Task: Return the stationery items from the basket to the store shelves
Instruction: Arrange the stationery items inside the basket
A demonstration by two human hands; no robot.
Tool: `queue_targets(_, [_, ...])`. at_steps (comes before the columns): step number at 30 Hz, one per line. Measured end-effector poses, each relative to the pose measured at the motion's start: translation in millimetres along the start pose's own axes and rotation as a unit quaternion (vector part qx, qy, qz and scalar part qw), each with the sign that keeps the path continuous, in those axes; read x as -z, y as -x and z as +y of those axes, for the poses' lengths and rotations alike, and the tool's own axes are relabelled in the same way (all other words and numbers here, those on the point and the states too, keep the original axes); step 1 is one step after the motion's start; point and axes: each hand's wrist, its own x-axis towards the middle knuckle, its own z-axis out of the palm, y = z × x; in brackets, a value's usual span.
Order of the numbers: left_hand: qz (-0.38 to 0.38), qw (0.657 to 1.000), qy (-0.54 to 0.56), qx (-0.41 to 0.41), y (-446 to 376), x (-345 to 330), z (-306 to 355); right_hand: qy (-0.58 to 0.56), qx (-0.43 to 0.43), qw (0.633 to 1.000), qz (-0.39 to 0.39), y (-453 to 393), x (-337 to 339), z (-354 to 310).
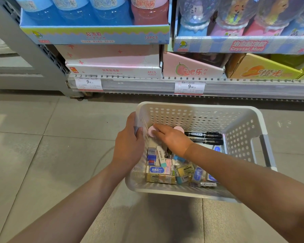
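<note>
A white perforated basket [197, 118] sits on the tiled floor in front of the shelves. My left hand [130, 142] grips its left rim. My right hand [172, 139] reaches inside, fingers closed on a pink round-eared item [151, 132] at the back left of the basket. Two black markers [207, 137] lie at the back right. Several boxed erasers [158, 170] and small packs cover the front of the basket floor.
The low store shelf [165, 85] holds display boxes of slime jars: a blue box [95, 35], a Crystal Mud box [244, 45], pink boxes [112, 71] and an orange box [263, 71]. Price tags [189, 86] hang on its edge. A grey shelf upright [42, 50] stands left.
</note>
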Motion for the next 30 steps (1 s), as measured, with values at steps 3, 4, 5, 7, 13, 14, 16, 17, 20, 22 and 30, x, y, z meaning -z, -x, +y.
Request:
queue_targets(3, [0.0, 1.0, 0.0, 0.003, 0, 0, -1, 0.039, 0.02, 0.999, 0.005, -2, -4, 3])
queue_targets(4, [0.0, 1.0, 0.0, 0.002, 0, 0, -1, 0.051, 0.02, 0.999, 0.003, -2, -4, 4])
queue_targets(5, [-0.001, 1.0, 0.0, 0.0, 0, 0, 0, 0.058, 0.008, 0.998, 0.006, -2, -1, 3])
queue_targets(7, [0.0, 1.0, -0.001, -0.002, 0, 0, 0, 0.048, 0.007, 0.998, 0.031, -2, 2, 2])
queue_targets(13, [0.001, 1.0, -0.005, -0.001, 0, 0, -1, 0.096, 0.02, 0.994, 0.05, 4, 4, 2])
queue_targets(14, [0.001, 1.0, -0.005, -0.001, -1, 0, -1, 0.097, 0.019, 0.994, 0.053, 5, 5, 2])
queue_targets(16, [0.002, 1.0, -0.005, 0.0, -2, -1, -2, 0.098, 0.015, 0.994, 0.053, 5, 9, 1])
queue_targets(17, [0.002, 1.0, -0.006, 0.0, -2, -1, -2, 0.09, 0.01, 0.995, 0.04, 5, 12, -1])
queue_targets(20, [0.007, 1.0, -0.008, -0.003, -2, -2, -2, 0.09, 0.009, 0.995, 0.036, 5, 14, -3])
queue_targets(22, [0.007, 1.0, -0.009, -0.001, -2, -2, -2, 0.093, 0.017, 0.994, 0.047, 6, 14, -2])
queue_targets(30, [0.002, 1.0, -0.004, 0.009, -2, -2, -2, 0.09, 0.009, 0.996, 0.023, 6, 19, -3])
